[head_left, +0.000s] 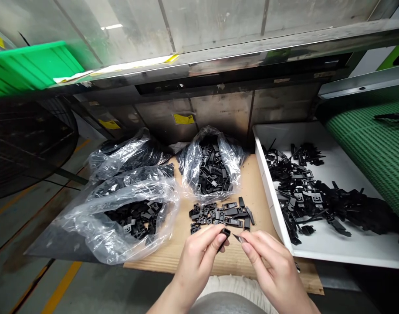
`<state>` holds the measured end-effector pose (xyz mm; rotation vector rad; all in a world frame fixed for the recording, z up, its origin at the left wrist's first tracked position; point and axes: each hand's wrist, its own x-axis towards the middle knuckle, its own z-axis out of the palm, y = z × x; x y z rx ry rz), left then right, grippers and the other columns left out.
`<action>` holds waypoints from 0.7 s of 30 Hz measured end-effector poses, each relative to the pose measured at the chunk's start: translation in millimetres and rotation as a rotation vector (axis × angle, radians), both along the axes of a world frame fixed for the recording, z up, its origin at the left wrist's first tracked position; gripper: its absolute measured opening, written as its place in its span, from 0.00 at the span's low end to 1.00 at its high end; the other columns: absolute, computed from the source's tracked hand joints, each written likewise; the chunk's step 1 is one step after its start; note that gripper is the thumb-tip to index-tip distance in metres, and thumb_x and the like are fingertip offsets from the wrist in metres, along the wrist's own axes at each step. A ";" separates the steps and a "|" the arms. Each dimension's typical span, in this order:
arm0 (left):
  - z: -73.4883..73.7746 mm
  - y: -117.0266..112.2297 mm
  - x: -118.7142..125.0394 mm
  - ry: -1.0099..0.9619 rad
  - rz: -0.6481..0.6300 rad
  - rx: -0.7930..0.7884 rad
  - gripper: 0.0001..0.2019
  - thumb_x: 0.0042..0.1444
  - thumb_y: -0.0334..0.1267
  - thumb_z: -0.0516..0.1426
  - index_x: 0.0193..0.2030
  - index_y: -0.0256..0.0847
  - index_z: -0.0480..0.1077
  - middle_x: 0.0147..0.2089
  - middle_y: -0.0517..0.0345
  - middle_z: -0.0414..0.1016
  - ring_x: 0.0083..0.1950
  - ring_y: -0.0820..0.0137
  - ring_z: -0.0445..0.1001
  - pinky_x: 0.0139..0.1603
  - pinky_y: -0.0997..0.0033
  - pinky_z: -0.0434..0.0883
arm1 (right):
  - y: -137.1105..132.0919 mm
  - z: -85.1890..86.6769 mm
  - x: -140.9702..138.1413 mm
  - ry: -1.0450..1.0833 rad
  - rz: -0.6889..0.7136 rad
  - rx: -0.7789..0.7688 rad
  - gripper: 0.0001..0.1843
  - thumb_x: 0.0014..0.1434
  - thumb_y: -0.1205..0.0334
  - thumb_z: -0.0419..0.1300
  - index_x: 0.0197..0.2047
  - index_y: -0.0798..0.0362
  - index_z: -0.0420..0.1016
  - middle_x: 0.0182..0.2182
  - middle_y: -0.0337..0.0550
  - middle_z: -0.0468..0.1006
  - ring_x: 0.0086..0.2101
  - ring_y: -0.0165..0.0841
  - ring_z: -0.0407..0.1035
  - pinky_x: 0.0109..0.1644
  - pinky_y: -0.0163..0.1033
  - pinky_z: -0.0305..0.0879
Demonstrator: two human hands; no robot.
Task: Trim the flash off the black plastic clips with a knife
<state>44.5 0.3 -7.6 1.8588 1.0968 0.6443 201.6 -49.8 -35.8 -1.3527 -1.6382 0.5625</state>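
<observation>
A stainless steel machine housing point(199, 30) fills the top of the view, with a green plastic crate point(32, 65) seen at its upper left. A green mesh conveyor belt point(372, 148) runs along the right side. Below the housing, a wooden board point(258, 192) is set, and a white plastic tray point(349, 257) is placed beside it, heaped with black moulded plastic parts point(307, 192). Three clear plastic bags point(121, 218) of similar black parts are gathered on the left and rear of the board, the front one spilling past its edge. A small loose pile of black plastic pieces point(219, 216) is spread on the bare wood, just beyond the hands.

Both hands are held above the board. A black plastic piece point(224, 233) is pinched at the fingertips of the left hand point(196, 261) – a narrow, closed grip. A thin pointed tip point(237, 237) is pinched just as narrowly in the right hand point(271, 266) and is directed at that piece – whether they touch cannot be told.
</observation>
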 end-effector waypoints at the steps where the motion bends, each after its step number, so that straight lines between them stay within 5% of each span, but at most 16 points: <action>1: -0.8 0.4 0.1 -0.013 0.011 0.002 0.09 0.59 0.32 0.49 0.30 0.39 0.67 0.27 0.57 0.69 0.30 0.69 0.69 0.33 0.74 0.63 | -1.1 -0.1 -1.1 -0.011 0.010 0.011 0.12 0.59 0.70 0.48 0.42 0.56 0.70 0.29 0.45 0.73 0.31 0.34 0.68 0.32 0.38 0.66; 13: -6.2 1.0 -0.1 -0.034 0.042 0.104 0.06 0.56 0.30 0.52 0.37 0.38 0.70 0.31 0.54 0.72 0.33 0.67 0.70 0.34 0.74 0.64 | -0.2 -0.9 -4.9 -0.038 -0.010 0.065 0.11 0.58 0.71 0.49 0.41 0.57 0.70 0.27 0.45 0.72 0.29 0.34 0.67 0.31 0.39 0.65; 21: 5.7 1.2 3.4 -0.157 -0.087 -0.124 0.12 0.58 0.35 0.49 0.26 0.38 0.68 0.25 0.56 0.66 0.29 0.69 0.65 0.32 0.73 0.61 | 10.0 -4.3 -0.5 -0.015 -0.060 -0.081 0.12 0.60 0.66 0.47 0.40 0.54 0.71 0.31 0.46 0.74 0.34 0.35 0.68 0.37 0.39 0.65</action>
